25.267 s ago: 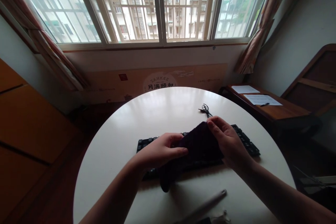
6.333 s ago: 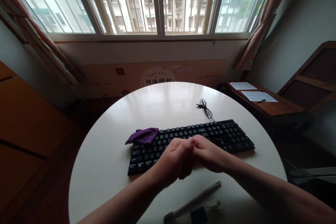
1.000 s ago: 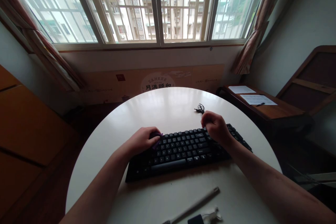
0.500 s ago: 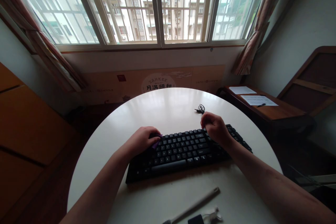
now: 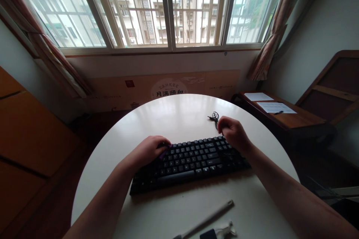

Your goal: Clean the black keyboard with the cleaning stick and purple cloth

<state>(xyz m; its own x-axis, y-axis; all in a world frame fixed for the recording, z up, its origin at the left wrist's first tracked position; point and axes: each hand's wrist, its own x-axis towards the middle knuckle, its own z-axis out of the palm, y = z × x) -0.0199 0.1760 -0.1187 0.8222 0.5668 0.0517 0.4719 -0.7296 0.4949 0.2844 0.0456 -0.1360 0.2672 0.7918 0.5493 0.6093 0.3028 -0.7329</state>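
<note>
While the keyboard [image 5: 185, 160] lies on the worktop [image 5: 151, 117], the left hand [image 5: 148, 150] has fingers closed on a purple cloth [image 5: 163, 154] over its left part; the right hand [image 5: 234, 132] curls at its far edge, hold unclear. Likely step: wiping; next needs steady keyboard, light pressure.

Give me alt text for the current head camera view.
A person's left hand grips a mostly hidden purple cloth over the left part of a black keyboard; the curled right hand is near its far edge. A bundled cable lies beyond it and a gray-handled tool in front, on a round white table before a barred window.
</note>
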